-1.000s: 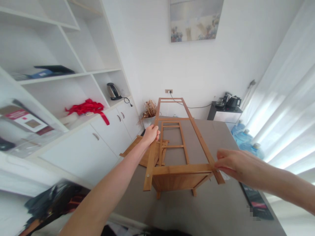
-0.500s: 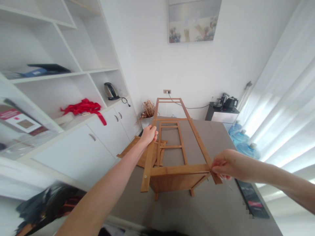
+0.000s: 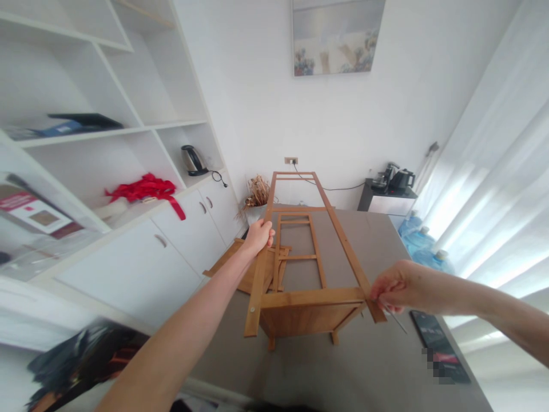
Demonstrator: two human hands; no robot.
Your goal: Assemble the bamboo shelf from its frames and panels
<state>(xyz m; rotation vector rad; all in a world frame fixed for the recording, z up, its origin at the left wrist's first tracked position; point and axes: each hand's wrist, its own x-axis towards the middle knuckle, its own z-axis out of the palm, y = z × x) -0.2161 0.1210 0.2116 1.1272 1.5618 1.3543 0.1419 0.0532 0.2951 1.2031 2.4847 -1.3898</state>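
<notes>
A wooden frame (image 3: 312,297) with two long side rails stands on the grey table (image 3: 369,366), a wooden panel (image 3: 300,320) beneath its near crossbar. My left hand (image 3: 259,236) is closed round the left rail. At the near end of the right rail, the fingers of my right hand (image 3: 392,289) pinch a thin metal hex key (image 3: 398,321); its shaft sticks out toward the lower right, and the end at the wood is hidden by my fingers. A smaller ladder-like wooden frame (image 3: 318,257) shows between the rails.
Flat wooden pieces (image 3: 240,269) lie at the table's left. A dark phone-like slab (image 3: 433,332) rests near the right edge. Large water bottles (image 3: 433,258) stand beyond that edge, by the curtain. White cabinets (image 3: 141,246) line the left side.
The hex key's shaft has swung in my right hand and shows more clearly now. My right hand has shifted very slightly; my left hand keeps its grip and the frame stays in place.
</notes>
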